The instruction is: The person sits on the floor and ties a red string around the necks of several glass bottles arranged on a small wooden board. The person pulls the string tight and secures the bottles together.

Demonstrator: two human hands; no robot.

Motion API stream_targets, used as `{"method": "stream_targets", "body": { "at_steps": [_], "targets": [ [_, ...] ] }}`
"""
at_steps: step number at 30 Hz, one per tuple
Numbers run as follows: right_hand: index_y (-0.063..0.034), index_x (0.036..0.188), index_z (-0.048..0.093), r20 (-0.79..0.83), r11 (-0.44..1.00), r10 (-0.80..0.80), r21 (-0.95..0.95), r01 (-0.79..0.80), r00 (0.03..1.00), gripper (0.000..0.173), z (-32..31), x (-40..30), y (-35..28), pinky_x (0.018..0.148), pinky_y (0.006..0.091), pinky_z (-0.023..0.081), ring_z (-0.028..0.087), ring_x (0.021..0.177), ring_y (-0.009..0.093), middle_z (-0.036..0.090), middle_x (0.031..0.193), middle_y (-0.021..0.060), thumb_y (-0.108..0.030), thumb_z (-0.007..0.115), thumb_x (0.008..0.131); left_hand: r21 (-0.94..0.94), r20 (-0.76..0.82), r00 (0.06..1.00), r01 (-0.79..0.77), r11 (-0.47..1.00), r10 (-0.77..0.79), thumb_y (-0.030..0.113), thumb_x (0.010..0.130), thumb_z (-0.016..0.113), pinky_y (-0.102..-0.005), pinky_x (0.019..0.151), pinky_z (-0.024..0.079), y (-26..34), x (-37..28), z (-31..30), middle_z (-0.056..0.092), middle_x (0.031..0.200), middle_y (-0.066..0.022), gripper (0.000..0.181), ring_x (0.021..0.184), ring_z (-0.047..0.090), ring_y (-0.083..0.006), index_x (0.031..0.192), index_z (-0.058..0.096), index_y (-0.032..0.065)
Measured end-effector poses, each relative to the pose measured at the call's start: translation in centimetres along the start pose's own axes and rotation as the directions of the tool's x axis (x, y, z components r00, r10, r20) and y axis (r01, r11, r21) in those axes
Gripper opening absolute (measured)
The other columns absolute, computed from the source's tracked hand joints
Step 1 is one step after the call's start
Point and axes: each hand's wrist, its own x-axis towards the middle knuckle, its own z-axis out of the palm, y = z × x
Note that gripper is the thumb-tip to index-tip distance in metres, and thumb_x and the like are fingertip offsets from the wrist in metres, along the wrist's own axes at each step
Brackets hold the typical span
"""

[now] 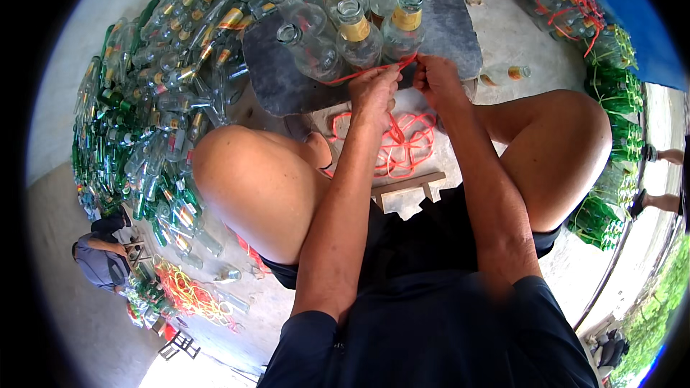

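Several clear glass bottles (360, 48), some with yellow neck labels, stand upright in a close group on a dark stone-like slab (450, 32). A red plastic cord (362, 72) runs low around the near side of the group. My left hand (373, 90) pinches the cord at the slab's near edge. Just right of it, my right hand (437, 78) grips the cord near the front right bottle. Between my forearms, more loose red cord (407, 145) lies in loops on the floor. The far side of the bottle group is cut off by the picture's rim.
A large heap of clear and green bottles (167, 75) lies at left. Bundled green bottles (614, 86) line the right side. A wooden stool edge (408, 183) shows beneath me. A seated person (102, 258) is at lower left, near tangled cord (188, 291); another person's legs (666, 202) show right.
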Motion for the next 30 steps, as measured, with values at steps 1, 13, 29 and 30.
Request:
{"method": "stream_targets", "body": {
  "at_steps": [1, 13, 29, 30],
  "targets": [
    [-0.0045, 0.076, 0.056, 0.003, 1.000, -0.002, -0.014, 0.002, 1.000, 0.019, -0.1, 0.0, 0.1, 0.045, 0.0305, 0.036, 0.044, 0.050, 0.015, 0.049, 0.064, 0.0038, -0.008, 0.060, 0.095, 0.002, -0.009, 1.000, 0.003, 1.000, -0.003, 0.019, 0.090, 0.078, -0.0209, 0.039, 0.019, -0.1, 0.0, 0.0, 0.048, 0.062, 0.0060, 0.021, 0.044, 0.032, -0.0007, 0.089, 0.066, 0.0021],
    [-0.0050, 0.082, 0.058, -0.092, 0.989, -0.107, -0.115, 0.096, 0.990, 0.015, 0.2, -2.7, -2.3, 0.043, 0.0292, 0.036, 0.044, 0.051, 0.011, 0.049, 0.068, 0.0007, -0.011, 0.061, 0.094, 0.178, 0.063, 0.988, -0.153, 0.972, 0.144, 0.021, 0.098, 0.066, -0.0247, 0.048, 0.042, -0.3, -1.2, -0.8, 0.062, 0.074, -0.0040, 0.021, 0.057, 0.056, -0.0090, 0.093, 0.068, 0.0009],
    [-0.0040, 0.112, 0.071, 0.162, 0.334, -0.732, -0.761, 0.556, 0.662, 0.021, -2.9, -22.5, -24.9, 0.058, 0.0197, 0.033, 0.044, 0.066, 0.003, 0.058, 0.079, -0.0047, -0.019, 0.068, 0.098, 0.642, 0.051, 0.440, -0.702, 0.308, 0.897, 0.000, 0.091, 0.068, -0.0312, 0.067, 0.053, 5.1, -9.3, 1.6, 0.058, 0.112, -0.0135, 0.038, 0.077, 0.061, -0.0173, 0.127, 0.057, 0.0001],
    [-0.0039, 0.112, 0.071, 0.148, 0.367, -0.723, -0.745, 0.556, 0.675, 0.020, -4.0, -22.2, -24.9, 0.058, 0.0195, 0.033, 0.044, 0.066, 0.003, 0.059, 0.080, -0.0047, -0.018, 0.067, 0.098, 0.619, 0.044, 0.434, -0.719, 0.316, 0.900, 0.000, 0.091, 0.068, -0.0297, 0.068, 0.052, 5.9, -9.8, 2.5, 0.057, 0.114, -0.0128, 0.039, 0.079, 0.060, -0.0155, 0.129, 0.056, -0.0004]
  ]
}}
